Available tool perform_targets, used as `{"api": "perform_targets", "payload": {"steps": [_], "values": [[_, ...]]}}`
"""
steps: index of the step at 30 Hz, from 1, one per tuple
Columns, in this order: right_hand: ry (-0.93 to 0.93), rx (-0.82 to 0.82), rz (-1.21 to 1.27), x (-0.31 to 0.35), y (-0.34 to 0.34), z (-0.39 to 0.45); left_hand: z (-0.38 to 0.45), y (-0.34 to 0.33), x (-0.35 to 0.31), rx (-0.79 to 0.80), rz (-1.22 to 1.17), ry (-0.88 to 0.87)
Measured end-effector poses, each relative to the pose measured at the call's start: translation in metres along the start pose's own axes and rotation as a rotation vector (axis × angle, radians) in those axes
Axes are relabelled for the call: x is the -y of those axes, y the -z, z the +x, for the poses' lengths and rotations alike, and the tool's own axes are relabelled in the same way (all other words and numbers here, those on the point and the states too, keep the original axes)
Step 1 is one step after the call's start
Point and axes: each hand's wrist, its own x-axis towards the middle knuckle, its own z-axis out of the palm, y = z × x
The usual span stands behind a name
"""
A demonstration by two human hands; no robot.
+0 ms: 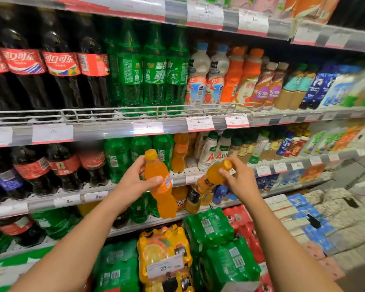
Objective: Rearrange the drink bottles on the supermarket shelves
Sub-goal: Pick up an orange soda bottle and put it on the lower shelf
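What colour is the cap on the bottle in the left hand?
Orange-yellow, matching the drink; the cap tops the bottle the left hand holds, head view.

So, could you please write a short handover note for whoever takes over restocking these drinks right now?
Left hand: grips an orange soda bottle around its middle, upright, in front of the shelves.
Right hand: pinches a second orange bottle near its cap, tilted, cap to the right.
Shelf: one orange bottle already stands on the middle shelf, right of the green bottles, with bare shelf in front of it.
Done: both bottles are in hand, neither is placed yet.
Left: probably set both beside that orange bottle, labels forward.
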Motion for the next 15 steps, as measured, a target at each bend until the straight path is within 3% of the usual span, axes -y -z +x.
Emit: {"api": "perform_targets", "payload": {"steps": [9, 15], "values": [[0.097, 0.107, 0.086, -0.045, 0.024, 0.021, 0.063, -0.082, -0.027, -0.223, 0.435, -0.147], [0.138, 0.196, 0.134, -0.081, 0.04, 0.052, 0.096, -0.135, -0.01, -0.426, 0.6, -0.122]]}}
